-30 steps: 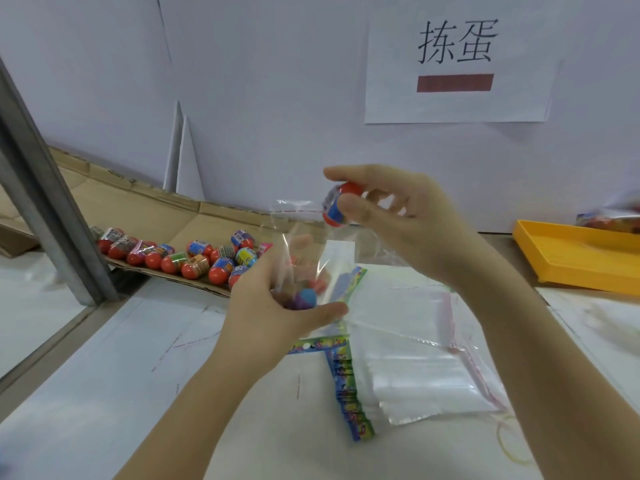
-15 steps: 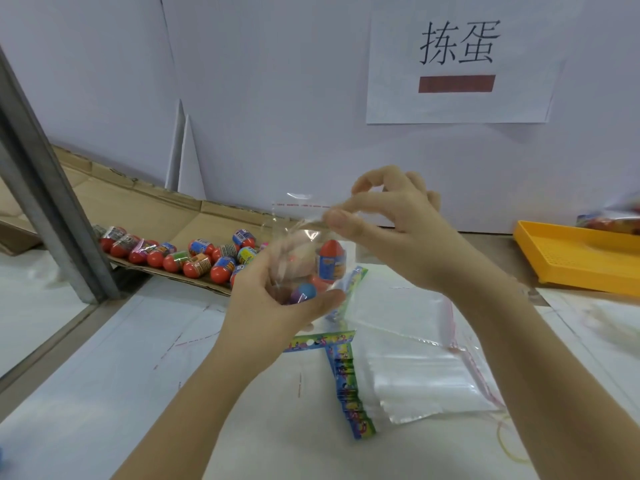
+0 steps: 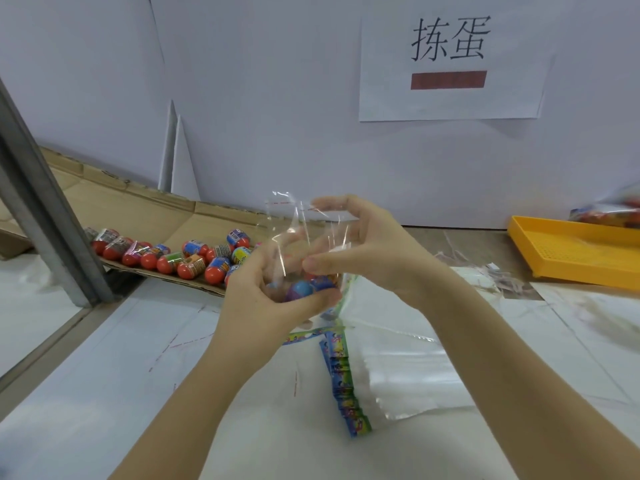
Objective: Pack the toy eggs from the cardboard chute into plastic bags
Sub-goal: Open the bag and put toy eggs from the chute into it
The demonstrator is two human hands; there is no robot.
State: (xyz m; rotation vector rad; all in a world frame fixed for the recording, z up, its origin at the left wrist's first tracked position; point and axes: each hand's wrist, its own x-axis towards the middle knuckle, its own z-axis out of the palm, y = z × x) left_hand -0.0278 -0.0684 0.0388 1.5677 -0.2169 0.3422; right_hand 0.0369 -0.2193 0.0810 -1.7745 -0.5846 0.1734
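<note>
A clear bag [image 3: 291,220] stands upright between a person's two hands above the table [image 3: 104,375], its long axis vertical and its open mouth pointing up. The left hand [image 3: 266,296] grips the bag's bottom from the left and below, fingers curled under the film and the eggs [image 3: 302,289] that lie there. The right hand [image 3: 367,251] curls round the upper half, thumb on the front film just above the eggs and fingers behind the top edge; how tightly it pinches cannot be told.

The mouth lies straight above the left hand and against the right fingers, so the right hand is the nearer one to close it or feed it. The chute [image 3: 138,209] runs to the left behind the left hand, which is the nearer hand to it but is busy with the bag. Loose eggs [image 3: 188,263] crowd the chute's lower lip.

The bag is thin, glossy and creased, with a red line near its rim. Its eggs show blue and purple through the film, partly hidden by fingers, so their number is unclear. Sealing or one more egg looks like the likely next step.
</note>
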